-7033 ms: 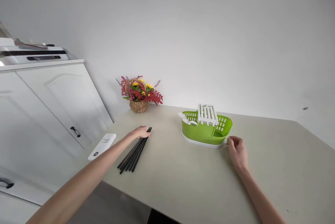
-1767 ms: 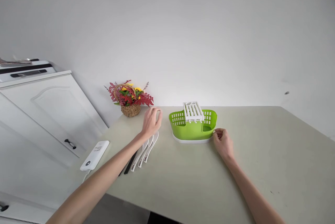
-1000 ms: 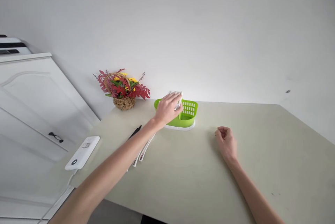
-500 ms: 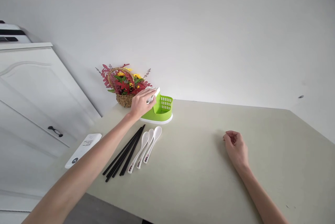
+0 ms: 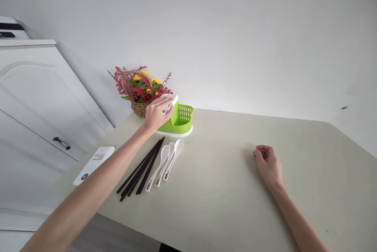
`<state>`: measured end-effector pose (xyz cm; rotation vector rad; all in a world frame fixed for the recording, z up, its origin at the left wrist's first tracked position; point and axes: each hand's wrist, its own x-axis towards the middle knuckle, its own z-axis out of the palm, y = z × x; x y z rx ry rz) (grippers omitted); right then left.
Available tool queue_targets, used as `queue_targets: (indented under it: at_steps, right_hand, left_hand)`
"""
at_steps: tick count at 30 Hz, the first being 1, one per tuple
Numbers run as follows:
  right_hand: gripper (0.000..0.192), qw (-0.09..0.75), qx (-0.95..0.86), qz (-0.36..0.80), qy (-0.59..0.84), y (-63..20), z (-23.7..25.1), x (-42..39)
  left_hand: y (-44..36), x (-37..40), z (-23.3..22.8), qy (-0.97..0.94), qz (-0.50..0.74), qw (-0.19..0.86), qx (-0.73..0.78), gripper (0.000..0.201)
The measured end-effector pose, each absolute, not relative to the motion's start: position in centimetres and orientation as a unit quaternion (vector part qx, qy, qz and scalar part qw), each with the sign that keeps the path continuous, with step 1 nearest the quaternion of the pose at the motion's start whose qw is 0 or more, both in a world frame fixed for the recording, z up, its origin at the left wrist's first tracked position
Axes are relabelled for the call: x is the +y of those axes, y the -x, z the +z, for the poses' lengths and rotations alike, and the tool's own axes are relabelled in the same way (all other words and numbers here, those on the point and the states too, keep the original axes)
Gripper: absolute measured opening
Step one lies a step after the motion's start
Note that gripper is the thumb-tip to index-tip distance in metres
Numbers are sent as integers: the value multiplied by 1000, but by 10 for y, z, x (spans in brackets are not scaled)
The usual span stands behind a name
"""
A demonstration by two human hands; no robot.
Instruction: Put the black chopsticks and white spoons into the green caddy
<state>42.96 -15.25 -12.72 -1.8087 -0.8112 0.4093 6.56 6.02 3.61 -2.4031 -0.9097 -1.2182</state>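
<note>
My left hand (image 5: 159, 114) grips the white top of a green and white utensil holder (image 5: 180, 128), its fingers over the top and the thumb on the near side. The hand hides part of the holder, whose open, slotted compartment faces right. Just in front of it lie several black chopsticks (image 5: 143, 170) and three white spoons (image 5: 161, 164), side by side with the spoon bowls toward the holder. Farther right, my right hand (image 5: 268, 167) rests at the table with its fingers curled in; nothing shows in them.
Behind the holder, a wicker basket (image 5: 138, 109) of red and yellow flowers stands by the wall. A white, flat, oblong object (image 5: 96, 163) lies at the table's left edge. White cabinets (image 5: 38, 83) rise to the left of the pale table (image 5: 218, 193).
The holder has shifted very slightly left with my left hand on it. My right hand keeps its curled pose. The whole view has tilted a little.
</note>
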Motion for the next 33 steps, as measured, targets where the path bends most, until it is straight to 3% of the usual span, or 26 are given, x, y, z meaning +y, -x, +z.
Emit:
queue_targets:
  at_steps: [7,10,16,22,28,31,33]
  right_hand:
    - [28,529,-346,175,754,-431,-129,-153]
    - [30,532,-359,185,744,-429,-129,-155]
    - [34,525,-406,214,717,-421,-129,-169]
    - [35,499,-450,238,701,-410,-123,-200]
    - [34,439,-488,256,710,-389,-110,-240]
    - [35,424,-497,268,708,-378,-107,-262]
    - [36,415,-495,275,712,-373,-107,-276]
  left_hand:
    - [-56,39,52,885,-336,123,-298,44]
    - [-57,-7,50,862,-377,121,-318,43]
    - [-46,-119,3,779,-477,68,-401,30]
    - [2,-160,-42,769,-419,79,-477,26]
    - [24,-177,-50,808,-382,95,-438,25]
    - [18,-195,-55,844,-386,33,-370,17]
    - [11,-206,-61,864,-375,-29,-336,24]
